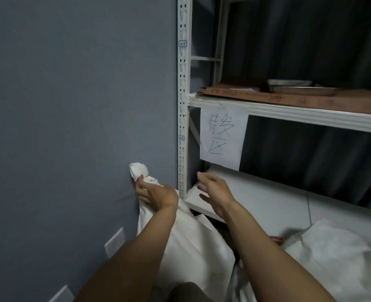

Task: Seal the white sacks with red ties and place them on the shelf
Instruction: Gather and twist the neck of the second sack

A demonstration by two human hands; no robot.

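Now — left hand (156,194): clenched round the tied neck of the white sack (193,243), at the red tie (140,178).
Right hand (212,192): released, fingers loose, holding nothing.
Wall (71,105): sack stands upright by it — beside the shelf (267,192).

I wear the only camera on my head. It looks forward and down along my bare forearms, which rise from the bottom edge. It faces a room corner from close by. The matte grey-blue wall (71,105) fills the left half, and the white metal shelving rack (183,105) fills the right. My left hand (156,196) and right hand (212,190) sit near the centre. The white woven sack (191,240) lies nearest, low in the middle. The wide lens makes the rack's shelves slant down to the right.
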